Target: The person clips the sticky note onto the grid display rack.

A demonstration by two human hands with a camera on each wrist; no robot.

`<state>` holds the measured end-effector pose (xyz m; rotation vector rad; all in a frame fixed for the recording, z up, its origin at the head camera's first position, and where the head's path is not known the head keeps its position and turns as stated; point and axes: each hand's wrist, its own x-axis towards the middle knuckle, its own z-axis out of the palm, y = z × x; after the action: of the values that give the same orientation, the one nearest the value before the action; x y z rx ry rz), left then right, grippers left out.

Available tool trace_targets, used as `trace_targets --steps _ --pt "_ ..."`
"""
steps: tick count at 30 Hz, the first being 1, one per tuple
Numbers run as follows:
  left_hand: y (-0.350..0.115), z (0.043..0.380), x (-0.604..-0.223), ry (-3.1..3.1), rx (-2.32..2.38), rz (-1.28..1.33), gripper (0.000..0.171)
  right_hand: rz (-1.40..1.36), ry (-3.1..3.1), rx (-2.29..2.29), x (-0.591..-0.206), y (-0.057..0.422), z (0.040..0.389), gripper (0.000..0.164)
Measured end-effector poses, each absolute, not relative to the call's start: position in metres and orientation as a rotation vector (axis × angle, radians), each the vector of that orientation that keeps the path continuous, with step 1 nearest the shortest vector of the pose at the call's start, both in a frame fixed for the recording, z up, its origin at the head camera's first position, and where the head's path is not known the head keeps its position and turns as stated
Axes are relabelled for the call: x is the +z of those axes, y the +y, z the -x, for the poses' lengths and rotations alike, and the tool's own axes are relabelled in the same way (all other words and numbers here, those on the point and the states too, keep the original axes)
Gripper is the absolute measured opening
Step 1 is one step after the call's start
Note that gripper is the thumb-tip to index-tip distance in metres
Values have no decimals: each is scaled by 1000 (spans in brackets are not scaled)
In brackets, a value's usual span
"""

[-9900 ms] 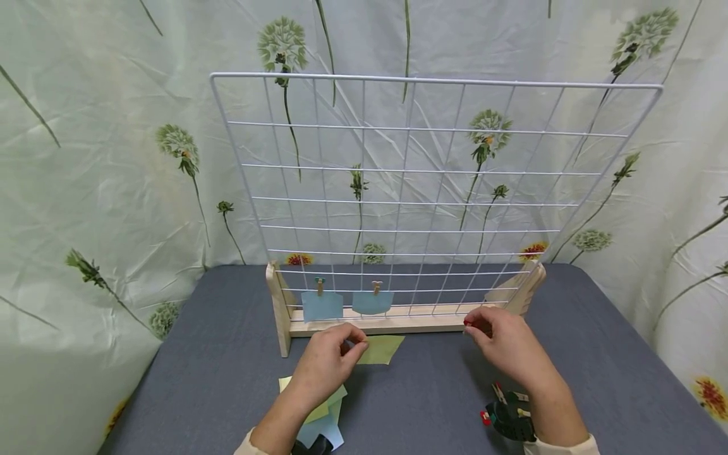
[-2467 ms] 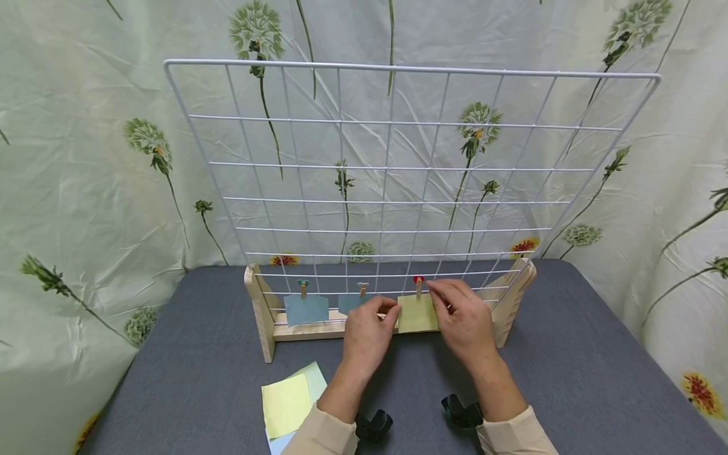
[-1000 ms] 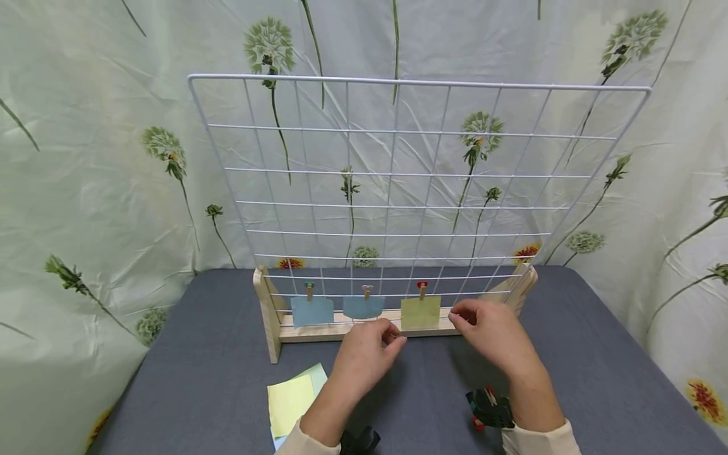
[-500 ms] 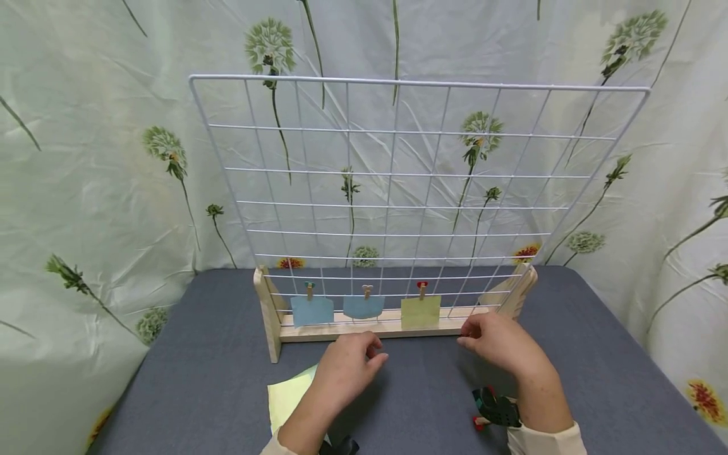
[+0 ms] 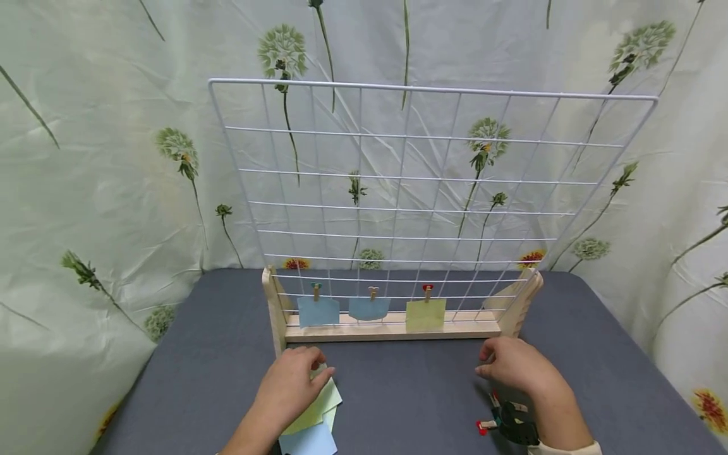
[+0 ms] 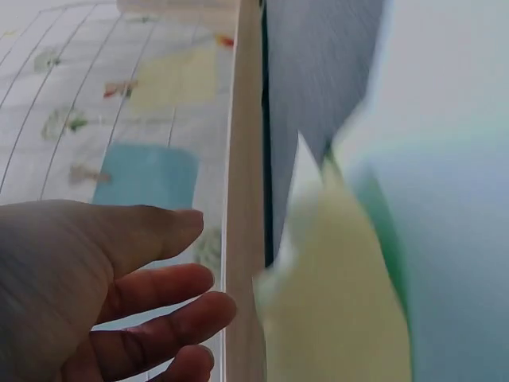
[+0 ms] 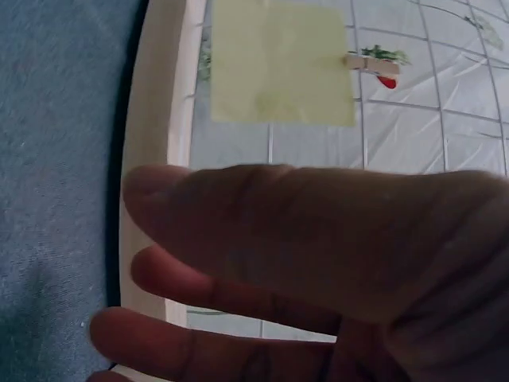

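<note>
My left hand (image 5: 290,388) hovers over a loose stack of blue, green and yellow paper notes (image 5: 309,440), its fingers relaxed and holding nothing; it partly covers the stack. On the right, my right hand (image 5: 522,366) hangs above the table, fingers loosely bent, with nothing visible in its grasp. Below it lie small wooden clothespins (image 5: 486,425) with red tops, partly hidden by the wrist camera. A yellow note (image 5: 425,317) hangs on the white wire grid (image 5: 432,89) from a red-heart clothespin (image 5: 428,291). Left of it, two blue notes (image 5: 318,313) hang from similar clothespins.
The grid stands in a wooden base (image 5: 392,332) with upright side pieces (image 5: 520,303). A dark grey cloth (image 5: 398,392) covers the table. Behind the rack hangs a pale curtain (image 5: 114,208) with a dandelion print.
The yellow note, lying on the table in the oldest frame, now hangs clipped on the grid. Both hands have left it: the left moved to the paper stack, the right away to the right.
</note>
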<state>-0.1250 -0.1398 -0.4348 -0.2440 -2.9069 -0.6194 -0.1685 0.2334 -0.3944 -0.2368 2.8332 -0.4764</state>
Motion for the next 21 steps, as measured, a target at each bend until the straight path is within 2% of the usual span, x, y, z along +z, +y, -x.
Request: trace_targets --steps 13,21 --pt "-170 127 -431 -2946 -665 172 16 180 2753 -438 -408 241 167 22" --pt "-182 131 -422 -3154 -804 150 28 105 2667 -465 -409 242 161 25"
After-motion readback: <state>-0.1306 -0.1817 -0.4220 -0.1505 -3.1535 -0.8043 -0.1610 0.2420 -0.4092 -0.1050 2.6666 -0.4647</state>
